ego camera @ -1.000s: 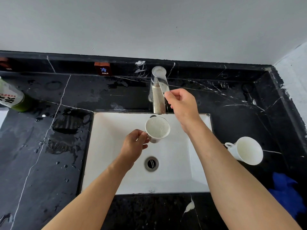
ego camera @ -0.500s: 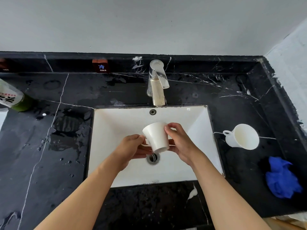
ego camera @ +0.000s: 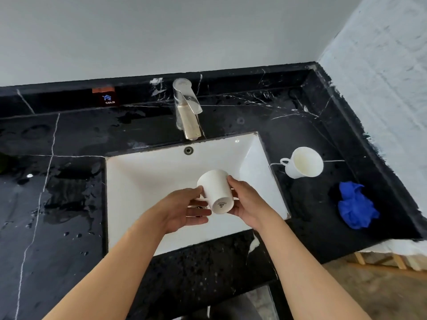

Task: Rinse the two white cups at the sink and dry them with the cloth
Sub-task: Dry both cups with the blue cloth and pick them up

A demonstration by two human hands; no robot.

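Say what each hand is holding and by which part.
Both hands hold one white cup, tipped bottom-up over the sink: the left hand at its handle side, the right hand on the opposite wall.

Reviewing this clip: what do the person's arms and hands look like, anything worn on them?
Both forearms are bare, with no sleeves in view. The left hand and right hand wear no gloves, and no rings, watch or bracelets can be seen. No markings show on either arm.
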